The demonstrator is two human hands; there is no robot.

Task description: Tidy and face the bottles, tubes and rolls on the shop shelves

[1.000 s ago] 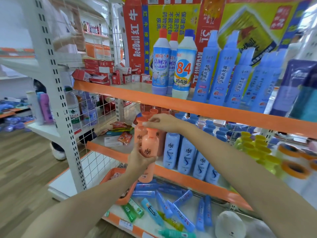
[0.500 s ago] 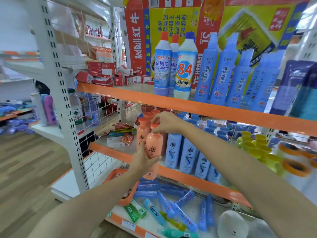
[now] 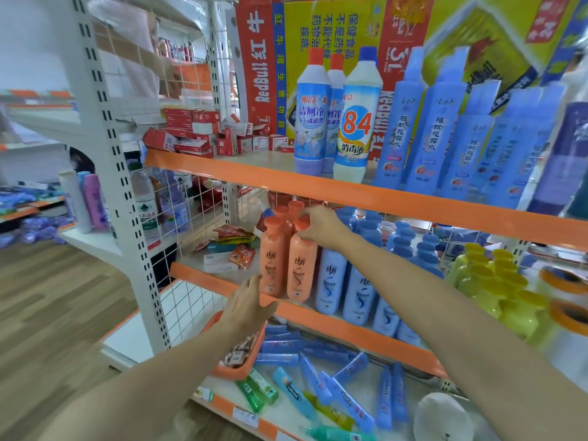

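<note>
An orange shampoo bottle (image 3: 301,268) stands upright at the front edge of the middle shelf (image 3: 350,323), label facing out, beside another orange bottle (image 3: 272,259). My right hand (image 3: 319,226) grips its orange cap from above. My left hand (image 3: 248,305) hangs open just below and left of the two bottles, fingers spread, holding nothing. Blue shampoo bottles (image 3: 354,291) line up to the right. Blue and green tubes (image 3: 321,374) lie scattered on the bottom shelf.
The top shelf (image 3: 241,173) carries tall cleaner bottles (image 3: 356,122), blue spray bottles (image 3: 442,132) and red boxes (image 3: 197,135). Yellow bottles (image 3: 496,281) and tape rolls (image 3: 566,297) sit at right. An orange basket (image 3: 235,370) and a white roll (image 3: 445,421) lie below. A white upright post (image 3: 127,218) stands left.
The orange bottle has gone from in front of the shelf onto its front edge. My left hand has let go of its body and dropped below; my right hand stays on the cap.
</note>
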